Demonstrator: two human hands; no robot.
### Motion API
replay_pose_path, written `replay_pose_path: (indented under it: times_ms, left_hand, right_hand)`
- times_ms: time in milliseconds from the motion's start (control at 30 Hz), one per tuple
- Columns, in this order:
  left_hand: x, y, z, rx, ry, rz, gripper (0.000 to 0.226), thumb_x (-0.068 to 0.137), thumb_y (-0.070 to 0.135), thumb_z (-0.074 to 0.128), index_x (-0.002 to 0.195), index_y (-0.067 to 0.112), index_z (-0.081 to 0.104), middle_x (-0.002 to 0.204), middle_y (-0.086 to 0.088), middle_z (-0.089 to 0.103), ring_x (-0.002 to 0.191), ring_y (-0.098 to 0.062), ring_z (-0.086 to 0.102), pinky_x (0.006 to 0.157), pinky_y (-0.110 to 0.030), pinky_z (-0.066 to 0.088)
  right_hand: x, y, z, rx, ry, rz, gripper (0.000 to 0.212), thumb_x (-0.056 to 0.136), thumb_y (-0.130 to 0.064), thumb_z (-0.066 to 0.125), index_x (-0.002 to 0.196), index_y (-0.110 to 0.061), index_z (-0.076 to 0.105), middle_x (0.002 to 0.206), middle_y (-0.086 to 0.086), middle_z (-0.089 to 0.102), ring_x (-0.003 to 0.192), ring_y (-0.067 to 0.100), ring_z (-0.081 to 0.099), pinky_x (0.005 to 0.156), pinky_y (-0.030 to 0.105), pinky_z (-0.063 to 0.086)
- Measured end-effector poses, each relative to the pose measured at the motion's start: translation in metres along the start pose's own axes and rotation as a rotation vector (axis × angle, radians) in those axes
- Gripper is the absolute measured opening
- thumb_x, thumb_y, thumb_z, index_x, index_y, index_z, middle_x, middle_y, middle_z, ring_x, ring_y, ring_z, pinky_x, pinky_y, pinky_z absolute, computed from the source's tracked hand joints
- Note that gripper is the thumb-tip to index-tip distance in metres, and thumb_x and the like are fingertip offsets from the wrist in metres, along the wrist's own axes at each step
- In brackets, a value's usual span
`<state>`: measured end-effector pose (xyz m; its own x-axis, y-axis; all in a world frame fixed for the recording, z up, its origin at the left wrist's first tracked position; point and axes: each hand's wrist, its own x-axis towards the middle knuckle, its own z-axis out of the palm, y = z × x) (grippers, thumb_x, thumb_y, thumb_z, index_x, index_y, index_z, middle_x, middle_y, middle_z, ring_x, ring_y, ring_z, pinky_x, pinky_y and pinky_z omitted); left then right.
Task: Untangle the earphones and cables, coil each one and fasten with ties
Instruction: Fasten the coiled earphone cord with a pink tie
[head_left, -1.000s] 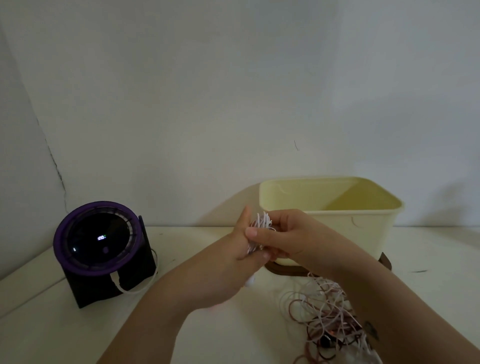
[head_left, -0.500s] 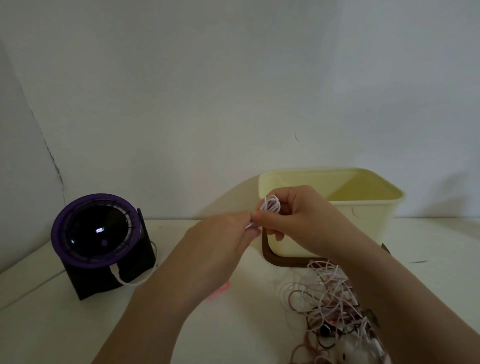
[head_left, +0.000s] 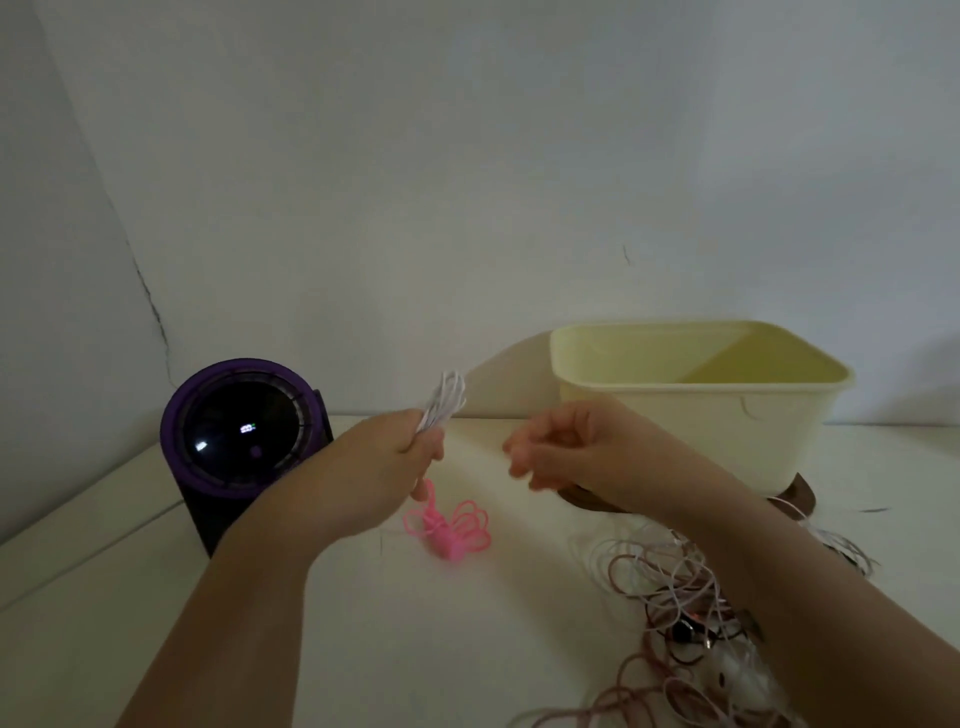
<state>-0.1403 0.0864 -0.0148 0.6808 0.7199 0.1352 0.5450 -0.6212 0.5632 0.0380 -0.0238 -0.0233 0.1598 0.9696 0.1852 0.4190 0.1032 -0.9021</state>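
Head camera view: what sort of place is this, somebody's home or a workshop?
Probably a room at home, though that is a guess: a pale yellow plastic tub and a purple-rimmed round gadget stand on a plain cream table set against a bare painted wall with a crack.

A white coiled cable (head_left: 442, 402) juts from the left hand (head_left: 384, 462); pink coil (head_left: 449, 530) and white-brown tangle (head_left: 675, 587) lie on the table (head_left: 363, 649).

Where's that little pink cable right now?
In the head view the pink cable lies on the table just under the left hand, between the purple-rimmed device on the left and the tangled cables on the right.
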Motion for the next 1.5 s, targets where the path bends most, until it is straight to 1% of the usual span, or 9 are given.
replay_pose_path:
  times_ms: [133,333,433,567,867,1000,1233,1367,1500]
  left_hand:
    - [0.010,-0.024,0.015,-0.089,-0.149,-0.125,0.032,0.100,0.026,0.036,0.074,0.015,0.051,0.068,0.000,0.060,0.083,-0.025,0.067,0.072,-0.032,0.046]
    - [0.012,-0.027,0.027,-0.244,-0.273,-0.225,0.026,0.101,0.023,0.035,0.090,0.010,0.054,0.092,0.000,0.064,0.078,-0.014,0.058,0.075,-0.029,0.054]
    - [0.011,-0.031,0.031,-0.312,-0.296,-0.259,0.025,0.101,0.026,0.034,0.089,0.013,0.052,0.104,-0.005,0.065,0.082,-0.017,0.058,0.083,-0.035,0.055]
    - [0.010,-0.035,0.032,-0.372,-0.310,-0.262,0.026,0.101,0.025,0.034,0.086,0.012,0.052,0.093,-0.004,0.066,0.081,-0.020,0.062,0.087,-0.039,0.055]
    - [0.009,-0.036,0.035,-0.379,-0.339,-0.223,0.031,0.103,0.024,0.029,0.082,0.013,0.050,0.099,-0.018,0.070,0.078,-0.021,0.063,0.080,-0.028,0.052]
    - [0.011,-0.036,0.036,-0.358,-0.340,-0.224,0.034,0.103,0.024,0.028,0.085,0.010,0.054,0.103,-0.025,0.068,0.079,-0.020,0.063,0.082,-0.028,0.052]
    - [0.013,-0.036,0.038,-0.384,-0.320,-0.229,0.031,0.103,0.023,0.030,0.086,0.009,0.052,0.088,-0.006,0.067,0.077,-0.021,0.065,0.080,-0.029,0.053]
    - [0.012,-0.034,0.037,-0.408,-0.310,-0.239,0.029,0.103,0.021,0.030,0.088,0.007,0.051,0.085,-0.002,0.065,0.077,-0.023,0.066,0.077,-0.027,0.053]
    - [0.011,-0.027,0.037,-0.559,-0.359,-0.286,0.027,0.104,0.018,0.027,0.087,0.007,0.044,0.066,-0.002,0.067,0.064,-0.009,0.068,0.072,-0.023,0.048]
  right_hand:
    - [0.005,0.027,0.036,-0.502,-0.155,0.016,0.014,0.082,-0.025,0.071,0.091,-0.016,0.073,0.070,-0.009,0.066,0.061,0.001,0.057,0.065,0.015,0.047]
    - [0.014,0.050,0.075,-0.691,-0.002,0.015,0.020,0.084,-0.035,0.063,0.096,-0.019,0.058,0.085,-0.005,0.063,0.073,0.011,0.054,0.063,0.023,0.043]
    - [0.017,0.061,0.087,-0.684,0.097,0.011,0.021,0.083,-0.042,0.060,0.081,-0.025,0.047,0.075,-0.010,0.056,0.066,0.009,0.049,0.054,0.022,0.035]
    - [0.017,0.067,0.096,-0.665,0.151,-0.027,0.023,0.085,-0.041,0.060,0.079,-0.023,0.047,0.072,-0.009,0.053,0.065,0.012,0.048,0.054,0.021,0.033]
    - [0.015,0.065,0.087,-0.543,0.136,-0.051,0.011,0.077,-0.024,0.072,0.078,-0.014,0.068,0.076,0.000,0.067,0.070,0.015,0.060,0.064,0.025,0.046]
    - [0.015,0.065,0.082,-0.525,0.079,-0.049,0.005,0.076,-0.017,0.071,0.081,-0.016,0.071,0.076,-0.004,0.065,0.068,0.008,0.058,0.061,0.013,0.043]
    - [0.015,0.067,0.073,-0.543,0.016,-0.041,0.019,0.081,-0.007,0.062,0.096,-0.014,0.072,0.081,-0.009,0.062,0.064,-0.004,0.052,0.062,0.005,0.039]
    - [0.016,0.070,0.057,-0.589,0.069,-0.003,0.017,0.084,-0.010,0.061,0.098,-0.014,0.070,0.082,-0.008,0.060,0.071,0.003,0.053,0.060,0.002,0.036]
    - [0.012,0.067,0.038,-0.507,0.182,0.020,0.011,0.084,-0.012,0.066,0.094,-0.014,0.069,0.078,-0.007,0.064,0.067,0.004,0.056,0.064,0.009,0.041]
